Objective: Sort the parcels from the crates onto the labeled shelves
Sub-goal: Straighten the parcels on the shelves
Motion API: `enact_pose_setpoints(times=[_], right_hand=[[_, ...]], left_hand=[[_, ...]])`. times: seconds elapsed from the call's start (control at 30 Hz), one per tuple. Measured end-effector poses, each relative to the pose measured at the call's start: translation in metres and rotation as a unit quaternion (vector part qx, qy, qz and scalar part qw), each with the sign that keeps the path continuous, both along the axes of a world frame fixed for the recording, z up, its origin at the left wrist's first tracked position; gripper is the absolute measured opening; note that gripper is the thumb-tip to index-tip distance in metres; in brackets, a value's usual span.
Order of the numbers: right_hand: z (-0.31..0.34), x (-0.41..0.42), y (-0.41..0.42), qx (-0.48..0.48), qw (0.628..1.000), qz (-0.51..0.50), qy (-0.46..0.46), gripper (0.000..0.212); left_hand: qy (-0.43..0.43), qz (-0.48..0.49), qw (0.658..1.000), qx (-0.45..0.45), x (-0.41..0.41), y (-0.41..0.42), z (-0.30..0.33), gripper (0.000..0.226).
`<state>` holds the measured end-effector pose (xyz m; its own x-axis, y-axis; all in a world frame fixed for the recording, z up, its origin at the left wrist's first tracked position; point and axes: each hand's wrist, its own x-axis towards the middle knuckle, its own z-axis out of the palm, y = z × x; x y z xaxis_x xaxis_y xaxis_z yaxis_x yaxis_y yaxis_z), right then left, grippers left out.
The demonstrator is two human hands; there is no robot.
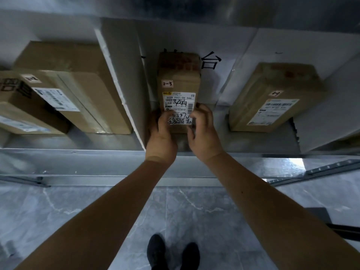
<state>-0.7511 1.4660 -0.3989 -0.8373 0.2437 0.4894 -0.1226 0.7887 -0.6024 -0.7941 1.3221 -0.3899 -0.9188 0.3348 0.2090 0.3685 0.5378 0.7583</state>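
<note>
Setting a narrow cardboard parcel (179, 88) on the metal shelf (78, 152), we are working with both hands at its near end. The left hand (161, 133) is gripping the near left corner, fingers curled over the parcel's front face; the right hand (202, 131) is curling round the near right edge, fingertips on the white shipping label (178, 104), though we cannot tell how firmly it is holding. A small tag reading "2-3" (167, 84) is sitting above that label.

We are judging two risks from here. The parcel's near end is lying close to the shelf's front lip, so letting go before it is fully seated could be tipping it off toward the floor (97, 211) and our shoes (173, 252). The white divider (116, 78) is standing just beside the parcel's left flank, and a skewed push could be jamming the left hand's knuckles or the box against it.

The parcel is lying in the middle bay, extending away from both hands, which are meeting it only at its nearest end. A stack of larger boxes (64, 90) is occupying the left bay, and another labelled box (276, 98) is lying well apart on the right.
</note>
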Motion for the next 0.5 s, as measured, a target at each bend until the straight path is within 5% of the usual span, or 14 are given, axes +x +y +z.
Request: enact_pose_setpoints(times=[0.2,0.5], right_hand=[[-0.011,-0.001,0.002,-0.008,1.0,0.006,-0.006,0.039],[0.009,0.047,0.005,0.019,0.995,-0.014,-0.099,0.054]], left_hand=[[0.026,-0.007,0.999,0.024,-0.001,0.001,-0.009,0.082],[0.039,-0.002,0.998,-0.047,0.035,-0.021,0.004,0.084]])
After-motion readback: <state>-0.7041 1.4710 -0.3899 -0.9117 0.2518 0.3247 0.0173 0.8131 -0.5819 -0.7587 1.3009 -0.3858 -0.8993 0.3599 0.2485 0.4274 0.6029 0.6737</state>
